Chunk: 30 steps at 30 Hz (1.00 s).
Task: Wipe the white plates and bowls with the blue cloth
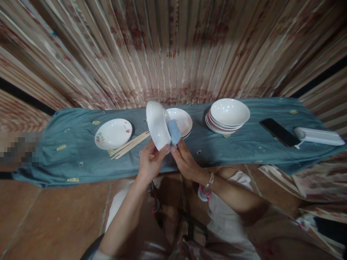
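A white bowl (pixel 157 124) is tipped on its side above the near middle of the table, its outside facing left and up. My left hand (pixel 151 160) is closed on the bowl's lower edge, thumb on the outer wall. In my right hand (pixel 185 159) a light blue cloth (pixel 174 132) is pinched and lies against the bowl's right side. Both thumbs nearly meet at the bowl's bottom edge. Behind the bowl and cloth, partly hidden, sits a white dish (pixel 183 121).
A floral oval plate (pixel 112 134) and several wooden chopsticks (pixel 130 145) lie to the left. Stacked white bowls (pixel 229 113) stand right of centre. Farther right are a black phone (pixel 280 132) and a white device (pixel 318 135). A green cloth (pixel 81 144) covers the table; a curtain (pixel 173 54) hangs behind.
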Tool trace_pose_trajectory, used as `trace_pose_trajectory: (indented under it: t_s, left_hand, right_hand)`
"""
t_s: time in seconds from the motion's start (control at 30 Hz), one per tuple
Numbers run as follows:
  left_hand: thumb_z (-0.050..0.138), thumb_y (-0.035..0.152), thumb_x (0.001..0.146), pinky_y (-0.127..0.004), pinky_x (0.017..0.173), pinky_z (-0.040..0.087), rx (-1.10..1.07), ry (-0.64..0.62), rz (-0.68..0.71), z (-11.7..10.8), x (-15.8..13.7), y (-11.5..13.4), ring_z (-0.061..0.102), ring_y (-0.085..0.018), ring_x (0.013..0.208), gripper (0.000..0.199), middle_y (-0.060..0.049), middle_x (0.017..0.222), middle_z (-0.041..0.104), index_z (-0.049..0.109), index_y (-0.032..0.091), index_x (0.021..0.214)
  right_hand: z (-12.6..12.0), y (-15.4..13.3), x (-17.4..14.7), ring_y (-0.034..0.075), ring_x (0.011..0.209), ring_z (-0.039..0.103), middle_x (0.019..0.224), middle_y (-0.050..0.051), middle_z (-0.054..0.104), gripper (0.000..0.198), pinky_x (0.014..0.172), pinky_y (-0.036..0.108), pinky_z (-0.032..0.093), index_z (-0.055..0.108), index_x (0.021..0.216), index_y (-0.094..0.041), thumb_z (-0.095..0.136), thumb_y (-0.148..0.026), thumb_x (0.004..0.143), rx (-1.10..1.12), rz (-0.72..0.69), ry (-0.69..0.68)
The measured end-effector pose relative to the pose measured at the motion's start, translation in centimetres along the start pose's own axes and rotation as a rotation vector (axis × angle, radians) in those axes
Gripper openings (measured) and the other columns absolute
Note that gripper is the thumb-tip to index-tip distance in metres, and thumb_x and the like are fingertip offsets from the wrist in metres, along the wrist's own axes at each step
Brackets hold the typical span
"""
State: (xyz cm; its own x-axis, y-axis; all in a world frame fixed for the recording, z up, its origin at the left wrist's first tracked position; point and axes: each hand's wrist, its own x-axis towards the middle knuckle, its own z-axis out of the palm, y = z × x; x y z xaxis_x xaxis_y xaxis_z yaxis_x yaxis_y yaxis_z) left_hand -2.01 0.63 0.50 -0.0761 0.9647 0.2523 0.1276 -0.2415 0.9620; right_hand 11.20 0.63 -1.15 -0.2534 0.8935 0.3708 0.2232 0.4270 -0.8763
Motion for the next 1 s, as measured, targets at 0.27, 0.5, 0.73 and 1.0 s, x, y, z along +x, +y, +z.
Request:
trace_pose_trajectory:
  t_s: [0.27,0.5,0.73,1.0]
  left_hand:
    - [0.069,0.034,0.072,-0.030,0.083,0.048,-0.044,0.017,-0.006,-0.2,0.2,-0.1,0.064,-0.020,0.090,0.030,-0.007,0.094,0.071,0.067,0.015,0.095]
    - [0.069,0.032,0.071,-0.028,0.077,0.049,-0.094,-0.020,-0.014,0.4,-0.1,0.5,0.063,-0.019,0.081,0.023,-0.006,0.086,0.071,0.068,0.015,0.086]
    - [0.073,0.036,0.069,-0.026,0.067,0.048,-0.157,-0.080,-0.014,0.9,-0.5,1.2,0.058,-0.016,0.070,0.025,-0.003,0.074,0.067,0.068,0.014,0.079]
    - [0.071,0.035,0.071,-0.028,0.074,0.050,-0.169,-0.124,-0.073,1.3,-1.2,1.5,0.060,-0.017,0.077,0.027,-0.005,0.083,0.070,0.069,0.015,0.089]
  right_hand:
    - [0.0,-0.1,-0.6,0.021,0.143,0.014,0.154,0.009,0.021,0.057,0.118,0.048,0.017,0.013,0.147,-0.020,0.032,-0.032,0.095,-0.181,-0.140,-0.063]
    - [-0.7,0.6,-0.4,0.023,0.143,0.016,0.153,0.010,0.023,0.061,0.118,0.047,0.019,0.012,0.148,-0.017,0.035,-0.031,0.093,-0.262,-0.213,-0.038]
    - [-1.6,1.2,0.5,0.026,0.140,0.025,0.146,0.012,0.036,0.059,0.116,0.052,0.021,0.021,0.145,-0.018,0.035,-0.038,0.092,-0.273,-0.255,-0.013]
    - [-2.6,1.6,1.8,0.025,0.139,0.027,0.144,0.009,0.041,0.056,0.117,0.050,0.018,0.028,0.143,-0.021,0.031,-0.044,0.092,-0.231,-0.226,0.028]
